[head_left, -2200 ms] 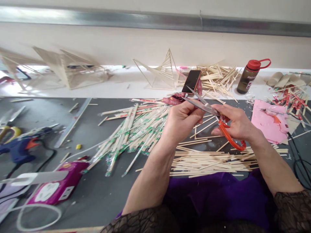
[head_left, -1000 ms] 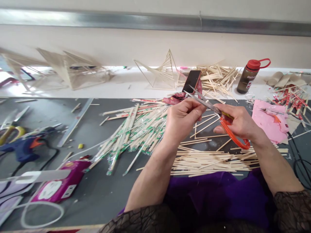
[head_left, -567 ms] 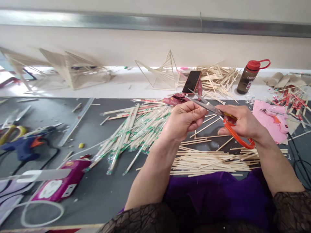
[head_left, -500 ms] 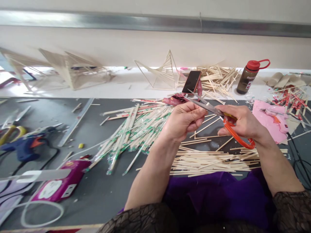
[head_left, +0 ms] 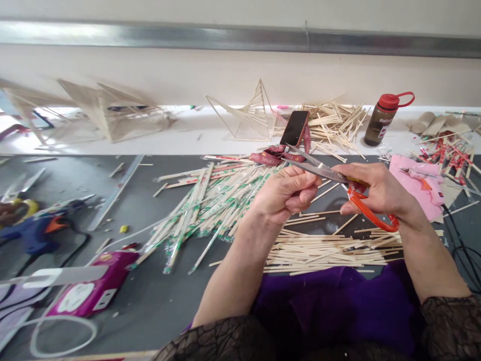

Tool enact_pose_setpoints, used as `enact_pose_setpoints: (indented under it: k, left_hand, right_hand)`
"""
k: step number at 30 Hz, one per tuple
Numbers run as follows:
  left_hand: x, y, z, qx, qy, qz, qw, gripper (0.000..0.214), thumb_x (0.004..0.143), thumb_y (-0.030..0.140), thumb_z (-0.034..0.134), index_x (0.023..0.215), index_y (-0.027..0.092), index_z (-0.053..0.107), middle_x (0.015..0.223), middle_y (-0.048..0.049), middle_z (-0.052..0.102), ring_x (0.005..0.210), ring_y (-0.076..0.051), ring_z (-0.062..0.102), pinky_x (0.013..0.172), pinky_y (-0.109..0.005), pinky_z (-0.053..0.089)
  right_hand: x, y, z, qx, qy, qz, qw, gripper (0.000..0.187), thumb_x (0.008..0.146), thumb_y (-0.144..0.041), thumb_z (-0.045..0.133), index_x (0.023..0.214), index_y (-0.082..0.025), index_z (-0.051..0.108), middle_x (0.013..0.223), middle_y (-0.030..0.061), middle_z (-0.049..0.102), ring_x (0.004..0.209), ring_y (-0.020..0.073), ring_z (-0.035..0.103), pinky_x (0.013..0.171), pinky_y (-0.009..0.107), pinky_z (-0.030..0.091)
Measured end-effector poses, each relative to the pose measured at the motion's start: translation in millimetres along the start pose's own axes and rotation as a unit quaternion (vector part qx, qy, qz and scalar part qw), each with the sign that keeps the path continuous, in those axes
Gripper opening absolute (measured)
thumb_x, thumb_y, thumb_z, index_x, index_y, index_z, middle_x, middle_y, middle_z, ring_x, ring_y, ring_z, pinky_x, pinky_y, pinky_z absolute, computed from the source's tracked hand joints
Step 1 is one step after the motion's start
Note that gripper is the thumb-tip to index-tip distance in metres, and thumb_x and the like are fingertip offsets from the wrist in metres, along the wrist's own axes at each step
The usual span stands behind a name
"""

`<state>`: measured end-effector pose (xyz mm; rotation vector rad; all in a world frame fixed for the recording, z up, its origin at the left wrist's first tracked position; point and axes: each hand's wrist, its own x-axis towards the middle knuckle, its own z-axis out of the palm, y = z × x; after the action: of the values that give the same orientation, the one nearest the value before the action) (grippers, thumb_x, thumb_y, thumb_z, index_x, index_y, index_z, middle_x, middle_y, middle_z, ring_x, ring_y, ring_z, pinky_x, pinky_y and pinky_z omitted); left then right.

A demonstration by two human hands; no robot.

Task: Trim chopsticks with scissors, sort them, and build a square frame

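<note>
My right hand point(head_left: 378, 188) is closed around the orange handles of a pair of scissors point(head_left: 326, 172). Their blades point left and stand apart, just over the fingertips of my left hand point(head_left: 287, 193). Thumb and fingers of that left hand are pinched together on a wooden stick, of which only a small pale end shows near the blades; the rest is hidden. Below both hands lies a row of bare wooden sticks point(head_left: 323, 250). A heap of chopsticks in clear wrappers with green print point(head_left: 221, 200) spreads to the left of my left forearm.
A phone point(head_left: 295, 128), a stick pile point(head_left: 334, 123), a red-lidded bottle point(head_left: 381, 120) and stick models point(head_left: 248, 118) stand along the back. Glue guns point(head_left: 33, 233) lie left and right, with cords. Beside a purple power box point(head_left: 93, 283), a blurred hand point(head_left: 7, 214) touches yellow-handled scissors.
The scissors have tilted slightly and the pale end between their blades shows less. Both hands stay close together. At the far left another person's hand has come to the yellow-handled scissors.
</note>
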<state>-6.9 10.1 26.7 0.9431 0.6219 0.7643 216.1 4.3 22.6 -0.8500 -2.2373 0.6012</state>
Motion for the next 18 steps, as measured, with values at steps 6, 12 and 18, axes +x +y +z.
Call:
enact_pose_setpoints:
  k: [6,12,18]
  left_hand:
    - [3.2,-5.8,3.3,0.179,0.175,0.142,0.958,0.024,0.070,0.036,0.077,0.070,0.016,0.064,0.051,0.0025,0.058,0.035,-0.003,0.035,0.033,-0.017,0.020]
    - [6.6,-15.8,1.8,0.427,0.323,0.288,0.794,0.007,0.081,0.024,0.064,0.078,0.018,0.066,0.062,0.0016,0.066,0.052,-0.008,0.054,0.048,-0.021,0.040]
    - [3.1,-15.9,-1.7,0.503,0.329,0.321,0.732,0.009,0.084,0.021,0.060,0.081,0.019,0.068,0.060,0.0030,0.063,0.054,-0.009,0.052,0.054,-0.023,0.040]
  right_hand:
    - [3.5,-3.5,5.5,-0.027,0.006,0.082,0.996,0.055,0.072,-0.045,0.081,0.118,-0.018,0.071,0.071,-0.0036,0.058,0.060,0.0109,0.045,0.059,0.025,0.036]
    - [9.1,-6.6,20.4,-0.013,0.045,0.155,0.987,0.061,0.074,-0.057,0.075,0.117,-0.014,0.070,0.068,-0.0032,0.056,0.057,0.0104,0.041,0.059,0.027,0.035]
    - [11.2,-8.9,25.6,0.027,0.043,0.162,0.986,0.066,0.072,-0.061,0.073,0.116,-0.012,0.070,0.070,-0.0024,0.058,0.056,0.0092,0.037,0.060,0.027,0.036]
